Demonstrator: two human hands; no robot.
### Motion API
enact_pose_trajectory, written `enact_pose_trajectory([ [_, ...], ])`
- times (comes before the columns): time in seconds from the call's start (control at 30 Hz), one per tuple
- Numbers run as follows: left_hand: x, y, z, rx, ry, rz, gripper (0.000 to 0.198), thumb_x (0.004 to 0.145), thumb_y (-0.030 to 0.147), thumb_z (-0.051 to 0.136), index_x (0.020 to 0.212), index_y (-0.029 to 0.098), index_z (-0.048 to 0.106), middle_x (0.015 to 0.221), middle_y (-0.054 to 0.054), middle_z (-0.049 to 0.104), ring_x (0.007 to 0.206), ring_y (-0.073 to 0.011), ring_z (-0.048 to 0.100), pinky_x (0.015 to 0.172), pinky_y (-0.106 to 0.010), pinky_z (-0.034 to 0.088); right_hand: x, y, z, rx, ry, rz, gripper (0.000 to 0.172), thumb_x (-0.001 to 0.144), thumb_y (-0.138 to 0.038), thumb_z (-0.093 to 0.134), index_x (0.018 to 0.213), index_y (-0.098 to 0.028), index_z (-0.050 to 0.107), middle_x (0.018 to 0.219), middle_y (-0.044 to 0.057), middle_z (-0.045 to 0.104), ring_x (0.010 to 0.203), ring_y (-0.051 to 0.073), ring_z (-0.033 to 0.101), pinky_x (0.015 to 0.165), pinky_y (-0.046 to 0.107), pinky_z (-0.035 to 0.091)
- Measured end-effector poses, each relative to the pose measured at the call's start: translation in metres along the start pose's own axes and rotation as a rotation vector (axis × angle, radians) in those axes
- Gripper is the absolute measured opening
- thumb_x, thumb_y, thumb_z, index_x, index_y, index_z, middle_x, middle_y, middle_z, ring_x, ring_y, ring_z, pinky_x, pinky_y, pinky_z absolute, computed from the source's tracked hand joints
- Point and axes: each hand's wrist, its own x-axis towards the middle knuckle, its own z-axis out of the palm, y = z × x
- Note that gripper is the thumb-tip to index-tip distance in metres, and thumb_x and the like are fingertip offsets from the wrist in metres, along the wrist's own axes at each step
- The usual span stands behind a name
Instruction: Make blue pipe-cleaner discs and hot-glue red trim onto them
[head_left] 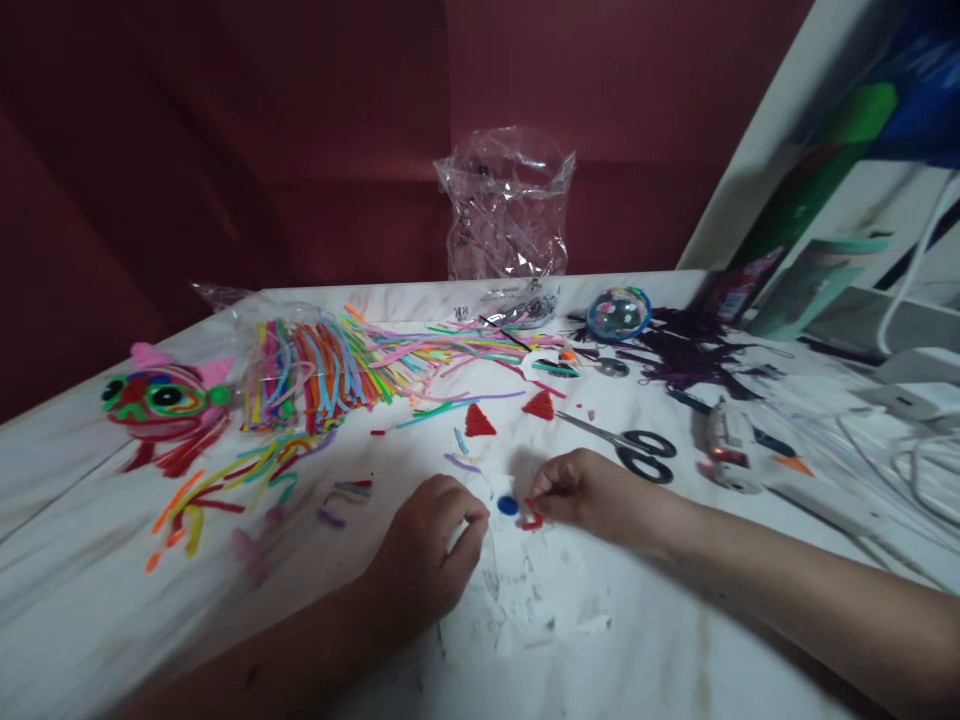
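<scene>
My right hand [574, 488] pinches a small bent piece of red pipe cleaner [533, 520] between thumb and fingertips, just above the white tabletop. Beside it lies a coiled blue disc [508, 506]. My left hand [435, 540] rests to the left of the disc, fingers curled and the thumb tip meeting the index finger; nothing shows in it. Two red fuzzy triangles [480, 421] lie beyond the hands. Scissors [630, 446] with black handles lie beyond my right hand, blades pointing left. Short purple and blue pipe cleaner scraps [463, 462] are near my left hand.
A pink and green animal head [169, 395] stands at the left. Bagged pipe cleaners [322, 365] spread across the back, before a clear bag [510, 215]. A clear dome [619, 314] sits near dark purple strands [686, 350]. A glue gun [729, 440] and white cables [885, 460] lie right.
</scene>
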Motion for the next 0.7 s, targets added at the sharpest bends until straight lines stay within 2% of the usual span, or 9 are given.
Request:
enact_pose_trajectory([
  [0.17,-0.002,0.001,0.002,-0.007,-0.047,0.041,0.015,0.081,0.013,0.045,0.072,0.017,0.056,0.072,-0.005,0.058,0.07,-0.0156,0.054,0.063,-0.027,0.044,-0.003,0.016,-0.001,-0.189,0.152,-0.075,0.008,0.071,-0.019,0.058,0.067,-0.019,0.065,0.058,-0.002,0.062,0.052,0.012,0.05,0.049,0.024,0.035],
  [0.27,-0.003,0.002,0.003,-0.034,-0.088,0.079,0.013,0.08,0.012,0.046,0.075,0.016,0.057,0.073,-0.005,0.059,0.072,-0.0163,0.054,0.065,-0.028,0.044,-0.012,0.017,-0.004,-0.282,0.174,-0.15,0.012,0.074,-0.016,0.053,0.073,-0.02,0.065,0.065,-0.001,0.065,0.056,0.014,0.055,0.053,0.024,0.04],
  [0.43,-0.005,0.001,0.005,-0.048,-0.106,0.109,0.013,0.079,0.012,0.047,0.077,0.017,0.058,0.074,-0.005,0.059,0.073,-0.0171,0.053,0.067,-0.029,0.044,-0.021,0.012,-0.006,-0.401,0.198,-0.169,0.017,0.076,-0.014,0.049,0.077,-0.02,0.065,0.074,0.003,0.068,0.064,0.017,0.059,0.06,0.027,0.044],
  [0.57,-0.005,-0.001,0.006,-0.06,-0.098,0.102,0.013,0.08,0.012,0.046,0.077,0.017,0.058,0.075,-0.005,0.059,0.073,-0.0168,0.053,0.067,-0.029,0.043,-0.018,0.01,-0.005,-0.524,0.217,-0.146,0.018,0.081,-0.021,0.047,0.073,-0.019,0.064,0.072,0.005,0.066,0.064,0.018,0.058,0.061,0.028,0.041],
  [0.7,-0.006,-0.004,0.007,-0.068,-0.103,0.095,0.012,0.08,0.012,0.046,0.078,0.017,0.057,0.077,-0.005,0.058,0.075,-0.0169,0.053,0.067,-0.03,0.043,-0.014,0.014,-0.005,-0.501,0.25,-0.1,0.008,0.071,-0.018,0.056,0.064,-0.02,0.06,0.066,0.004,0.062,0.061,0.017,0.053,0.058,0.028,0.036],
])
